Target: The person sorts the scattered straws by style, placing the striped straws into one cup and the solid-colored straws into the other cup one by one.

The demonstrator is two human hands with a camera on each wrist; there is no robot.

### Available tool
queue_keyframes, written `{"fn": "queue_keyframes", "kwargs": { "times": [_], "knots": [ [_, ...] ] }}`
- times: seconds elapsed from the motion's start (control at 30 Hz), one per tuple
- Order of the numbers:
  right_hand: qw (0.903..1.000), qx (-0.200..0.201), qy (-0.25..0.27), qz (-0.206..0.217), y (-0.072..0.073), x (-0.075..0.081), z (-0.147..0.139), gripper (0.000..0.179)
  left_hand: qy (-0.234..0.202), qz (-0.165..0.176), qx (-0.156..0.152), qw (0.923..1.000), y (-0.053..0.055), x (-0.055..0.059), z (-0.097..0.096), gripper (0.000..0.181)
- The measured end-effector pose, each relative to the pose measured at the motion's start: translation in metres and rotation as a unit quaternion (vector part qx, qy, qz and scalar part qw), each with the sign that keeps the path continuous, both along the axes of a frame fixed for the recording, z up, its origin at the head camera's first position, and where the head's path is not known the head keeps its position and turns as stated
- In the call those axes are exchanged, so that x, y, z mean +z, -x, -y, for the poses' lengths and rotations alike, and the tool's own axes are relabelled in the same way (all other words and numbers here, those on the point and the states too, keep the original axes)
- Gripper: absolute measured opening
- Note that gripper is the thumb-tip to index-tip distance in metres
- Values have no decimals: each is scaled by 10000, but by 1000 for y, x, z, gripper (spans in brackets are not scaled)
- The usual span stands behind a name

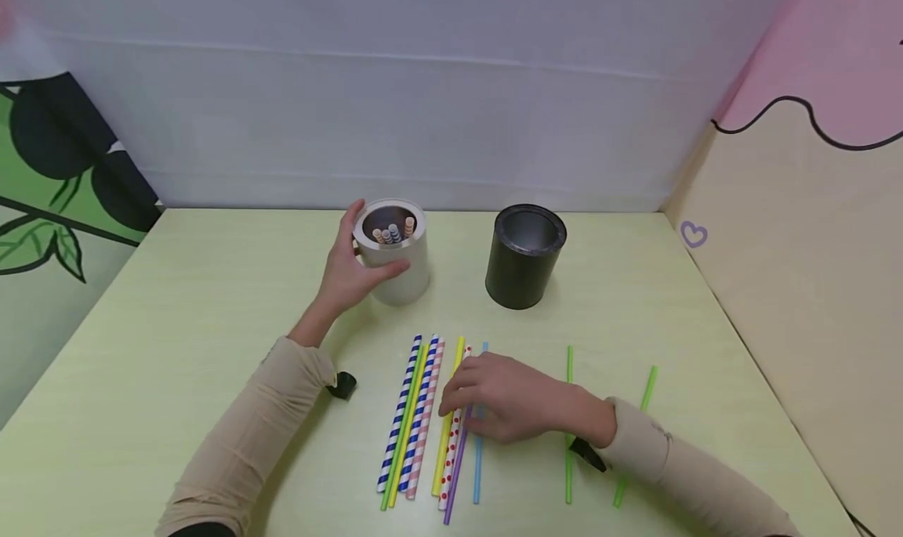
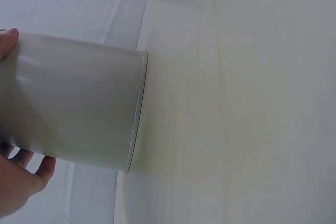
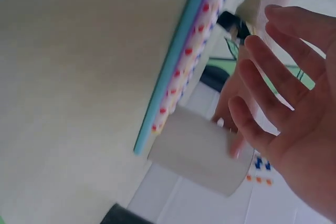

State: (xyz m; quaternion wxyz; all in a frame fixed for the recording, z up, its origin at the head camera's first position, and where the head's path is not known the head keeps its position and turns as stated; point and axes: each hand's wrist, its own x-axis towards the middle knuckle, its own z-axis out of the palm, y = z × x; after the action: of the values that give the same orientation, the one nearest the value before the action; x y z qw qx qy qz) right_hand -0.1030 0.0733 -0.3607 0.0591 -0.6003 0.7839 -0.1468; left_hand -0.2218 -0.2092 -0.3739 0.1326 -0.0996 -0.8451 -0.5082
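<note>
My left hand (image 1: 346,274) grips the side of an upright white can (image 1: 407,278), thumb toward the front and fingers behind. Inside the can stand several striped paper straws (image 1: 393,233). My right hand (image 1: 513,396) is over a loose row of straws; in the right wrist view its fingers are spread, slightly bent, with nothing held. Beneath or beside it lie a yellow straw (image 1: 440,458), a red-dotted white straw (image 1: 448,466), a purple straw (image 1: 457,474) and a light blue straw (image 1: 477,474). The hand hides their upper middle parts.
An upright black can (image 1: 520,274) stands right of the white one. Left of the right hand lie blue-striped (image 1: 397,427), green, yellow and pink-striped (image 1: 422,443) straws. Two green straws (image 1: 569,364) lie apart under the right forearm. A pale wall (image 1: 423,129) closes the table's back.
</note>
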Motion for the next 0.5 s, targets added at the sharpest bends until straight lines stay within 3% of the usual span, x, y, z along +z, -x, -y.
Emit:
{"fn": "queue_keyframes", "kwargs": {
  "times": [0.2,0.5],
  "knots": [
    [9965,544,-477,-426,-19,-9,11,24,16,63,-13,10000,0,0,1,110],
    [9920,746,-878,-508,-24,-9,20,22,43,74,-4,10000,-1,0,1,110]
  ]
}}
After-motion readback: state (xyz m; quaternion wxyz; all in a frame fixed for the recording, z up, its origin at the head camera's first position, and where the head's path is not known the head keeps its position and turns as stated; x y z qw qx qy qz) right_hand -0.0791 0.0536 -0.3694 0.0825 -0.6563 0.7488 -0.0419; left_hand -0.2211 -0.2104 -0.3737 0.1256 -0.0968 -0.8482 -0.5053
